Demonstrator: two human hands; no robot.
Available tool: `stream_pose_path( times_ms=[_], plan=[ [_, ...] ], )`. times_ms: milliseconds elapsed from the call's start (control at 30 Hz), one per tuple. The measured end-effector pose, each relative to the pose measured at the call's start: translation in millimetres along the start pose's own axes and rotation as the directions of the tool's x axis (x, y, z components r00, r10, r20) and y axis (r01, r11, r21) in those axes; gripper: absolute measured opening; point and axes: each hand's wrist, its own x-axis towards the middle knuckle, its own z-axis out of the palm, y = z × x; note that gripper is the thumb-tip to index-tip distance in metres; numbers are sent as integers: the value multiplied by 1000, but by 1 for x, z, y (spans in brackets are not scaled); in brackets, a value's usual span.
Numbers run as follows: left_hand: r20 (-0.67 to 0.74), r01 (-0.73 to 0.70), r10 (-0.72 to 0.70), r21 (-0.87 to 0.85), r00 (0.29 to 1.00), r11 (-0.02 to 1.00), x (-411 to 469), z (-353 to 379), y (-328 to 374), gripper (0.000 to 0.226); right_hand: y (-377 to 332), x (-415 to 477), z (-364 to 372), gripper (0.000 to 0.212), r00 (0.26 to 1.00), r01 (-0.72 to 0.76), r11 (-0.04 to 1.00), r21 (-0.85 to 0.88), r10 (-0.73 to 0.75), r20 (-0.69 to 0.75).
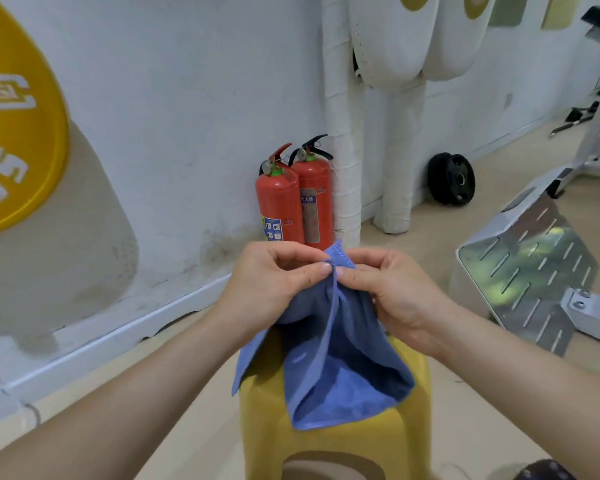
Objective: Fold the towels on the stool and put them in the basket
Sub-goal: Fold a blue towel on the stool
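A blue towel (340,368) hangs in front of me above a yellow plastic stool (354,441). My left hand (274,282) and my right hand (395,289) meet at its top edge, each pinching the cloth between thumb and fingers, with a corner of the towel sticking up between them. The rest of the towel drapes down in folds over the stool's top. No basket is in view.
Two red fire extinguishers (293,199) stand against the white wall behind the stool, next to wrapped white pipes (343,133). A black weight plate (451,178) leans on the wall. A metal footplate of a gym machine (530,268) sits to the right.
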Motion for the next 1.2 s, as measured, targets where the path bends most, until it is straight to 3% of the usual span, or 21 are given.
stream_pose_path(
  times_ms=[233, 567, 800, 967, 1033, 1200],
  plan=[
    [-27, -29, 29, 0, 999, 1000, -3, 2, 4, 9, -3, -5, 5, 13, 987, 136, 961, -242, -152, -51],
    [-95, 18, -28, -111, 995, 994, -3, 4, 4, 9, -2, -9, 8, 17, 952, 277, 908, -314, -304, -39],
    [52, 21, -17, -63, 999, 998, -3, 1, 7, 20, -1, -8, 8, 23, 925, 362, 851, -380, -377, 36],
    [1, -132, 133, 129, 991, 983, 1, -2, 7, 15, -3, -7, 8, 21, 932, 349, 842, -412, -357, 59],
    [-13, -179, 184, 185, 983, 966, 4, -1, 8, 17, -2, -2, 6, 25, 941, 311, 800, -513, -333, 51],
    [-259, -144, 143, 14, 955, 989, 25, -13, 17, 21, 8, 22, -34, 35, 976, -8, 578, -816, -173, -132]
  ],
)
